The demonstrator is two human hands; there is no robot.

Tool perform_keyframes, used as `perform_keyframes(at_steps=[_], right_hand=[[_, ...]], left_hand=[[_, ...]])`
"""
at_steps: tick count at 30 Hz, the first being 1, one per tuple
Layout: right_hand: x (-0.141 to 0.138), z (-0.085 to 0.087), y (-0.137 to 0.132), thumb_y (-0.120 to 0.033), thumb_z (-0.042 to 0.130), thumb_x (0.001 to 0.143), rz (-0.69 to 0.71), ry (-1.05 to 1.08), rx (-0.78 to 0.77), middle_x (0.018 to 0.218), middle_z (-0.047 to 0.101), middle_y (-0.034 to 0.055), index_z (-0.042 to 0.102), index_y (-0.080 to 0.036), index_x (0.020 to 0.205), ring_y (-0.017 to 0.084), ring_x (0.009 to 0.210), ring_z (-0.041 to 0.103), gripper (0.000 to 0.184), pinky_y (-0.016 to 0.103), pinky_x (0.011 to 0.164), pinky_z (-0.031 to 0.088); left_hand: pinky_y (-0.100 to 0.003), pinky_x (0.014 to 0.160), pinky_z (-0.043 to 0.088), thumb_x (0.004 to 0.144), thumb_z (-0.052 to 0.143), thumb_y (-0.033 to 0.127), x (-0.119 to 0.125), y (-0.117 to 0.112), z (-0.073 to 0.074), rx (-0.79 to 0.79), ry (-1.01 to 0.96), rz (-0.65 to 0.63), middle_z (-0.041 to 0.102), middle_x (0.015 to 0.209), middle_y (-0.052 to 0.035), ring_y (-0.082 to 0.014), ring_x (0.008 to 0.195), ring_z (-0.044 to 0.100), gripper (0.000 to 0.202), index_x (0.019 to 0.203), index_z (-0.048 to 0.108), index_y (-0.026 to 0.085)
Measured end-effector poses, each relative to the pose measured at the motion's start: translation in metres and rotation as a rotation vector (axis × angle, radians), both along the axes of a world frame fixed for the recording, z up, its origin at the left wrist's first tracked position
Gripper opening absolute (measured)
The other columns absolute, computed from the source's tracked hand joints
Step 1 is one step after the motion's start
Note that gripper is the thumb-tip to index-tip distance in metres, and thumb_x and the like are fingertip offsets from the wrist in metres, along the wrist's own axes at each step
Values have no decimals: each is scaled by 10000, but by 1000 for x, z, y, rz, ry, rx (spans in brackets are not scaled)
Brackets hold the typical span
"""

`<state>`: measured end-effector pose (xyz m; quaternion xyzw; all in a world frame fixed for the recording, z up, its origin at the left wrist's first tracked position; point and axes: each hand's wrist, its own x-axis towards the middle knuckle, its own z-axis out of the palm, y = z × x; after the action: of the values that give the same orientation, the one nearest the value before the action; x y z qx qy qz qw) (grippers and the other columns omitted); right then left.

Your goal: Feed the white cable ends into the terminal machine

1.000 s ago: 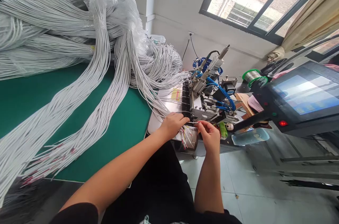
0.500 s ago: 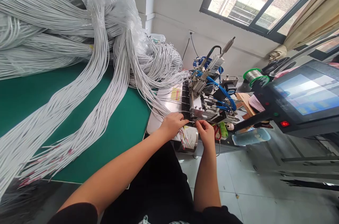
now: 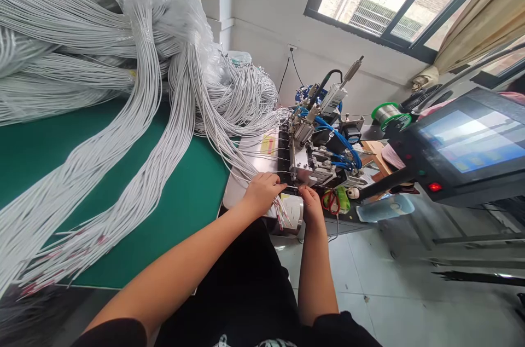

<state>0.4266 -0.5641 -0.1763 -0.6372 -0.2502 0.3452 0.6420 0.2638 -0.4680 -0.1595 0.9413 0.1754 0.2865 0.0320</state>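
My left hand is closed around several white cables, whose reddish-tipped ends hang below the palm. Between its thumb and finger, one cable runs out to the right. My right hand pinches the end of that cable, fingers pressed together, just in front of the machine with metal cylinders and blue air hoses. The tip itself is too small to make out. Other cables lie across the white machine cover into a dark slotted rail.
Long cable bundles cover much of the green table on the left. A monitor on an arm stands to the right. Near my right hand lie red-handled scissors. A solder wire spool sits farther back.
The view has shifted slightly, so the scene sits a little farther left. My right hand has turned a little at the machine's front edge. My left hand keeps its hold on the cables.
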Motion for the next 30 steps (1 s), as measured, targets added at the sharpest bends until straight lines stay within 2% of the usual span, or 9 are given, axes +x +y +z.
perform_keyframes(at_steps=[3,9,14,17,25,30], right_hand=[[0,-2,-1,-420,663,597,-6,14,0,485,350,-75,427,-202,560,77,455,286,323,224,460,245],[-1,-10,-11,-464,685,615,-61,-26,-20,488,412,-68,497,-191,624,82,454,327,331,221,460,256],[1,-11,-25,-480,690,631,-129,-79,-20,504,431,-61,513,-184,621,77,460,324,346,214,449,233],[3,-7,-33,-500,684,662,-157,-175,-20,545,480,-41,556,-172,645,83,482,358,352,213,459,260],[-4,15,-47,-513,610,781,-133,-493,-86,610,570,3,608,-170,718,133,592,502,349,244,580,390],[-15,30,-53,-485,602,802,-90,-561,-72,621,575,2,631,-175,740,132,584,498,317,242,550,391]], left_hand=[[-338,772,430,848,535,126,-2,-1,3,-23,7,15,627,934,-66,-203,894,550,272,1050,689,225],[-364,814,452,796,540,82,-4,-2,5,-69,29,17,650,953,-66,-217,917,570,326,1056,686,213],[-395,892,460,740,574,60,-3,-1,1,-53,52,22,629,1158,-116,-239,1038,564,396,1115,650,162],[-399,928,456,749,551,38,-3,-2,1,-39,48,25,579,1260,-151,-246,1118,546,419,1157,617,112],[-381,943,454,806,534,60,-2,0,-1,-4,35,22,592,1253,-143,-238,1161,537,354,1150,609,92],[-344,918,442,918,511,181,1,2,-6,77,-72,37,624,1218,-111,-208,1106,572,275,1167,598,103]])
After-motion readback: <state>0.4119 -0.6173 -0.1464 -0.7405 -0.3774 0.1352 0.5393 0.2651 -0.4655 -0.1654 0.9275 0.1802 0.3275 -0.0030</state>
